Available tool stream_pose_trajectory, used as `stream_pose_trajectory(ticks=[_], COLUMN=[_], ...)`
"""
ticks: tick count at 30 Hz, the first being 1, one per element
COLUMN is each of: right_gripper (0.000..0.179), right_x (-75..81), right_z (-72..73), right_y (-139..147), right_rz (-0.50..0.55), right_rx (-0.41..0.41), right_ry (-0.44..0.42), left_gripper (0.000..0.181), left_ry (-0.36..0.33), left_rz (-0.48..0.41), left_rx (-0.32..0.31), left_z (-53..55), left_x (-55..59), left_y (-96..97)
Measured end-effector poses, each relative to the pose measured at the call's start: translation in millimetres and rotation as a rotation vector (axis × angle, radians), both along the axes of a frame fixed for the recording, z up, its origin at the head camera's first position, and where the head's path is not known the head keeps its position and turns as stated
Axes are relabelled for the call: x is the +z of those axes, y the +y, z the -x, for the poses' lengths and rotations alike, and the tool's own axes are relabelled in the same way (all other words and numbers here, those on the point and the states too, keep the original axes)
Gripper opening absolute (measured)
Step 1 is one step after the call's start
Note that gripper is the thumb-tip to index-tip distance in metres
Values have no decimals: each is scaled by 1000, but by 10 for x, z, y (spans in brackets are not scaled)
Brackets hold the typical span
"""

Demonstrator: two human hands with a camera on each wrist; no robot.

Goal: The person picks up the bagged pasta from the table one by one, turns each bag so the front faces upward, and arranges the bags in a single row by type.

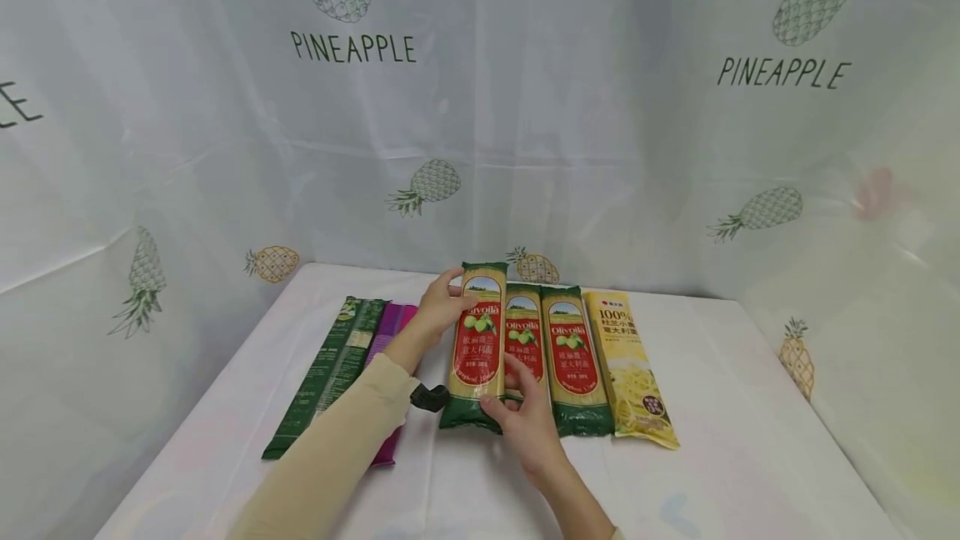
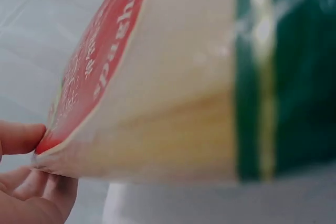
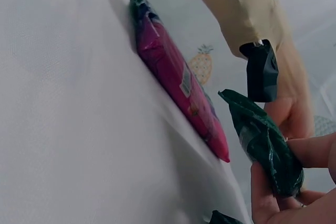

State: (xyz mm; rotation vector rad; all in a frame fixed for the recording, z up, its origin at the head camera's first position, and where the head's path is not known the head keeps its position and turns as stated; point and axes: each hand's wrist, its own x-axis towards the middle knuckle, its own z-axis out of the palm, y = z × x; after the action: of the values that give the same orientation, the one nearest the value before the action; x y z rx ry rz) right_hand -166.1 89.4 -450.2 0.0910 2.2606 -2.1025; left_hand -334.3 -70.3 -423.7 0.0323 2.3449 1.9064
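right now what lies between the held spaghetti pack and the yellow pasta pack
Two more red-and-green Olivoila spaghetti packs lying side by side, seen in the head view.

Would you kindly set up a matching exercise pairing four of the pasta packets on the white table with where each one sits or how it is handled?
Things:
1. Green-and-red Olivoila spaghetti packet, leftmost of three
2. Yellow pasta packet
3. Dark green long packet
4. Magenta packet

Places or states:
A. Far left of the row on the white table
B. Far right of the row
C. Held by the left hand near its top and the right hand near its bottom
D. Partly hidden under the beige sleeve

Pairs: 1-C, 2-B, 3-A, 4-D
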Motion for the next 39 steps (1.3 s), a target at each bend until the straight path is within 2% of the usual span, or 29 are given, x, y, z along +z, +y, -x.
stream_pose_trajectory(ticks=[4, 8, 14, 17, 20, 24, 29, 34, 39], right_gripper=[73, 72, 71, 71, 72, 72, 69, 66, 68], right_x=[-34, -63, -48, -13, -4, -22, -62, -115, -172], right_z=[20, 65, 213, 287, 335, 379, 418, 473, 479], right_y=[-12, -11, -15, -27, -42, -67, -52, -30, -53], right_rz=[-65, -235, -458, -524, -582, -623, -599, -590, -668], right_rx=[1, 11, 46, 51, 42, 47, 73, 83, 70], right_ry=[11, 94, 203, 215, 191, 154, 141, 150, 147], left_gripper=[70, 68, 67, 66, 64, 60, 58, 56, 57], left_ry=[12, 36, 42, 31, 12, -9, -25, -48, -59], left_rz=[-9, 4, 45, 46, 26, 17, 59, 84, 103], left_rx=[6, 27, 11, 21, 40, 57, 60, 45, 25], left_z=[12, 42, 130, 194, 260, 346, 431, 463, 467], left_x=[-37, -47, -61, -135, -236, -351, -445, -498, -557], left_y=[-7, -17, -49, -55, -37, -20, 5, -15, -40])
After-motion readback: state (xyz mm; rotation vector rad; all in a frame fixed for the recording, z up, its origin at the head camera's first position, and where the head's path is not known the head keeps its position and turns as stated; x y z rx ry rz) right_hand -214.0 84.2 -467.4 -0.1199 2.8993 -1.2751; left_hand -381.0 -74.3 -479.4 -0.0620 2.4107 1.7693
